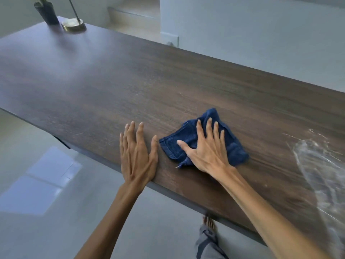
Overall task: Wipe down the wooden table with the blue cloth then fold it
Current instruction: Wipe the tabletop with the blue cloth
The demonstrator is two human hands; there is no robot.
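Two bare hands lie on the wooden table (93, 75), and no writing or label is readable anywhere. At the far left end stand a dark vase (47, 13) and, just beside it, a round brass lamp base (73, 25). Nearer, the left hand (137, 156) rests flat at the table's near edge, fingers straight and close together, thumb out, holding nothing. Just to its right, the right hand (204, 148) presses down with fingers spread on the crumpled blue cloth (234, 148), which lies on the tabletop near the front edge. Farther right, clear plastic film (321, 165) lies over the wood.
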